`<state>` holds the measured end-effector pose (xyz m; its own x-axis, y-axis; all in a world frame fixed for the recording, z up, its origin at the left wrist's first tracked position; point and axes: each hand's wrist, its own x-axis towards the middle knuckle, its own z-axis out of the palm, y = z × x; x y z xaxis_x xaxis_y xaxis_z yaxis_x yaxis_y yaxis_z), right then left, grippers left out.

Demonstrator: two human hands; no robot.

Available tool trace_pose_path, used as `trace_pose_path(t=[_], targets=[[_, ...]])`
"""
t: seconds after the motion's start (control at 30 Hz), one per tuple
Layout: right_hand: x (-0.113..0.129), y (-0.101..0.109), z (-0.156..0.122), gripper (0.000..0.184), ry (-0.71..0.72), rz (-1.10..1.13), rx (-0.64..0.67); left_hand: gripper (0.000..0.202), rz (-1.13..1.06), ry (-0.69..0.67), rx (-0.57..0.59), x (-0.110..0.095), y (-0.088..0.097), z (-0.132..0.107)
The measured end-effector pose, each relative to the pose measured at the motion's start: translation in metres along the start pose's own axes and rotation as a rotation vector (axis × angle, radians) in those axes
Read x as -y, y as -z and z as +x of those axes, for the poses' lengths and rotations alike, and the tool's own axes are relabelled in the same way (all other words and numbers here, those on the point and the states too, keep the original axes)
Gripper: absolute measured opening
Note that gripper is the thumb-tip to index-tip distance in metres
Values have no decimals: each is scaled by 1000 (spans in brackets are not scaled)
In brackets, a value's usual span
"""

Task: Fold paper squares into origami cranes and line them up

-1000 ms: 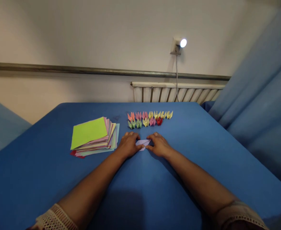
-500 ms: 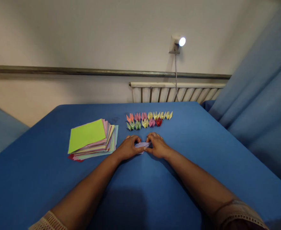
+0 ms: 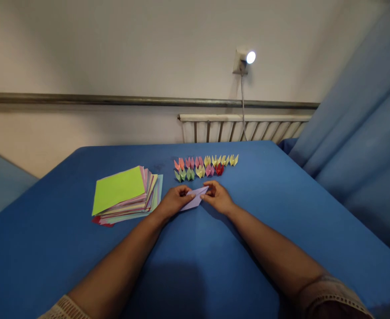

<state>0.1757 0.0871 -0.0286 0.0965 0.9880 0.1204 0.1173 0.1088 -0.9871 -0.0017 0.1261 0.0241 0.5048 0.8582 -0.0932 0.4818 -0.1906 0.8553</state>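
A folded piece of lilac paper (image 3: 194,200), pointed at its right end, is held between my two hands just above the blue table. My left hand (image 3: 175,201) pinches its left part, thumb on top. At the pointed right end, the thumb and fingers of my right hand (image 3: 219,198) close on the paper. Beyond my hands, two rows of small folded paper cranes (image 3: 200,171) in orange, pink, yellow, green and red stand on the table.
Left of my hands lies a thick stack of coloured paper sheets (image 3: 119,190), lime green on top. The blue-covered table (image 3: 268,248) reaches a wall with a metal rail (image 3: 115,99). A blue curtain (image 3: 357,141) hangs at the right, and a lit plug (image 3: 251,57) sits in the wall socket.
The lilac paper has turned and shows more of its face, with a pointed end up at the right. Both hands have shifted and my right fingers have moved to that end.
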Motion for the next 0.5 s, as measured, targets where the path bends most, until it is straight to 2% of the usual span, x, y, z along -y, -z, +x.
trace_pose_path(t=[0.07, 0.2, 0.33, 0.5], targets=[[4, -1, 2, 23, -87, 154, 24, 39, -118, 31, -20, -2, 0, -1], [12, 0, 1, 27, -139, 301, 5, 40, -383, 110, -10, -4, 1, -3], [13, -5, -1, 30, -152, 350, -19, 38, -439, 100, -15, -4, -3, -2], [13, -13, -4, 32, -178, 375, 48, 35, -447, 82, -71, -4, -8, 0]])
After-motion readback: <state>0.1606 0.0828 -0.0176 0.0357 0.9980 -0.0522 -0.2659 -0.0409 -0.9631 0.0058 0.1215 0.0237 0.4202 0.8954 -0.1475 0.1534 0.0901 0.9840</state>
